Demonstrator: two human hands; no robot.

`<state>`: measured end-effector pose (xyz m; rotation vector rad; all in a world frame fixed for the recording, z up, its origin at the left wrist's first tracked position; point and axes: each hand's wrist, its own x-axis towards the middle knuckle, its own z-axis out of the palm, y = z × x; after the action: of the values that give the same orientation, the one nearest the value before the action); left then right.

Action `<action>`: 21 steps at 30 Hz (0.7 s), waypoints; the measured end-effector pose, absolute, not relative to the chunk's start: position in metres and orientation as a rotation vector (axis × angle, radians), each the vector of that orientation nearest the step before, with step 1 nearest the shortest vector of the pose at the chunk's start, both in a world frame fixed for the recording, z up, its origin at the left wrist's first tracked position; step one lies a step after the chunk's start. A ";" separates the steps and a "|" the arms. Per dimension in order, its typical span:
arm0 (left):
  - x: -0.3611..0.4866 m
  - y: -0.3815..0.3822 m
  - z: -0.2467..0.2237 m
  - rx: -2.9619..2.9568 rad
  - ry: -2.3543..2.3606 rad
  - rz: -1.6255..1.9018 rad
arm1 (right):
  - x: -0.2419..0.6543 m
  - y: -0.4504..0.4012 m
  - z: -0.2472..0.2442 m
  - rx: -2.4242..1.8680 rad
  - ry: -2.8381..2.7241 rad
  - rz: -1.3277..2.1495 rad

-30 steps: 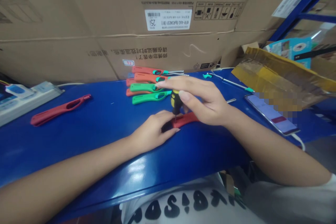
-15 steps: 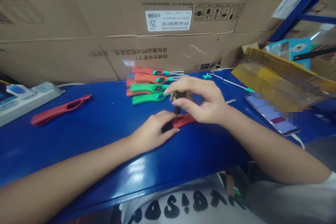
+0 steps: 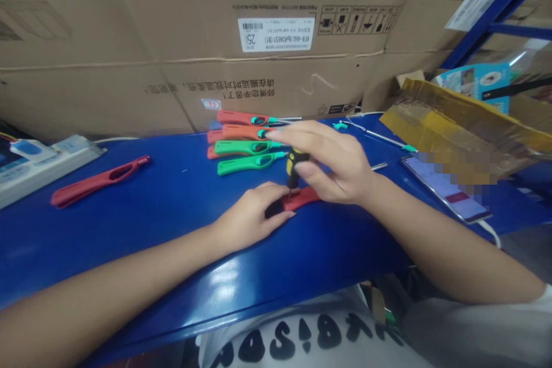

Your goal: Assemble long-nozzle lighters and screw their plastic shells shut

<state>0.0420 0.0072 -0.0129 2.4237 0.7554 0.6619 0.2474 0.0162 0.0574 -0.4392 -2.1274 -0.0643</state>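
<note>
A small yellow-and-black screwdriver [image 3: 293, 168] stands nearly upright, its tip on the end of a red lighter [image 3: 304, 198] lying on the table. My right hand [image 3: 334, 161] holds the screwdriver's handle between thumb and fingers. Around the near end of that lighter, my left hand [image 3: 259, 213] is closed, thumb and fingers on either side of it. Part of the red lighter is hidden under my right hand. Just behind lies a group of long-necked lighters, among them a green lighter [image 3: 241, 164] and an orange-red lighter [image 3: 241, 117].
A dark red lighter shell [image 3: 99, 183] lies to the left, near a white power strip [image 3: 77, 149]. On the right are a phone [image 3: 448, 190] with a cable, a metal rod with green end [image 3: 383, 139] and a taped cardboard box [image 3: 466, 121]. Large cardboard [image 3: 172, 11] stands behind.
My right hand's fingers have shifted on the screwdriver handle, the index finger straightening and uncovering more of it. My left hand and the red lighter have stayed in place.
</note>
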 end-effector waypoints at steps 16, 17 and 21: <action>0.042 0.006 -0.014 2.407 0.750 0.675 | 0.242 0.015 0.056 -0.458 -2.033 0.032; 0.042 0.006 -0.013 2.406 0.742 0.678 | 0.243 0.015 0.056 -0.444 -2.032 -0.023; 0.042 0.007 -0.013 2.417 0.747 0.679 | 0.243 0.016 0.056 -0.464 -2.156 0.212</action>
<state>0.0421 0.0067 -0.0134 2.4171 0.7467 0.6790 0.2426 0.0157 0.0563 -0.4637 -2.1564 0.2120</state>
